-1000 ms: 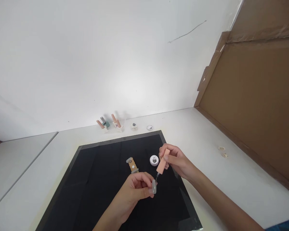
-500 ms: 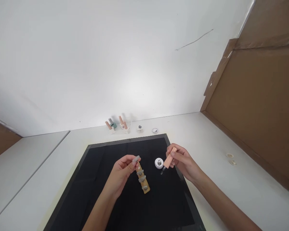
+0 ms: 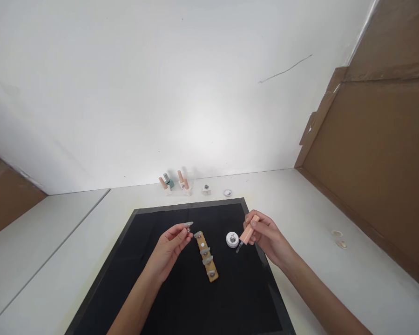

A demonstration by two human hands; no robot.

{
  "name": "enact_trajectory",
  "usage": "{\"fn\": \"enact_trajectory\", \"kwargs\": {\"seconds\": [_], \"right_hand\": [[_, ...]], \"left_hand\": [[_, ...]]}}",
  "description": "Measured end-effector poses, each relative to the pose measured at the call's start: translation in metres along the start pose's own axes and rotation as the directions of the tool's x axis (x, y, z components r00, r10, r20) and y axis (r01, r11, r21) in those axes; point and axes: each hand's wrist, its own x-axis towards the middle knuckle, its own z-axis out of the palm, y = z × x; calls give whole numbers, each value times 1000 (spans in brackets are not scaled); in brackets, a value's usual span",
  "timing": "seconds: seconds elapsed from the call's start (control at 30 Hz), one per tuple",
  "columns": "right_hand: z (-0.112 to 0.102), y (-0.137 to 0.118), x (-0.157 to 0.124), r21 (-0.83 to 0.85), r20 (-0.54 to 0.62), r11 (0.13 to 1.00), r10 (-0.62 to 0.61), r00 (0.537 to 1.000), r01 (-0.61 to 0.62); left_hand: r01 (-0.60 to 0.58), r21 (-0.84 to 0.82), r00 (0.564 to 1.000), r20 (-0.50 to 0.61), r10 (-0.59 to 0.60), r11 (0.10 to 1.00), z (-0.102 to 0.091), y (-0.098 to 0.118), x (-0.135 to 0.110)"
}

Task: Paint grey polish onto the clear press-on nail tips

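Fake nail sits pinched in the left hand, above the black mat toward its far edge, just beside the wooden strip. The right hand, well apart, grips a brush near the mat's right edge. Likely a positioning step; mounting would call for lining up with the strip's white dot.

the jar sits right of the strip (on the mat).
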Motion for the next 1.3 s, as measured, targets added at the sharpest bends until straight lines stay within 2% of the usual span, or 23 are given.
{"fn": "enact_trajectory", "kwargs": {"seconds": [0.3,0.63,1.3], "right_hand": [[-4,6,2,3,10,1000,12,1000,-12],[-7,8,3,-23,8,1000,16,1000,-16],[-9,11,5,-28,6,999,37,999,-37]], "left_hand": [[-7,79,1000,5,7,997,-17,-11,-1],[1,191,997,75,-15,982,-11,-17,-3],[-245,421,969,142,203,873,-14,-53,13]]}}
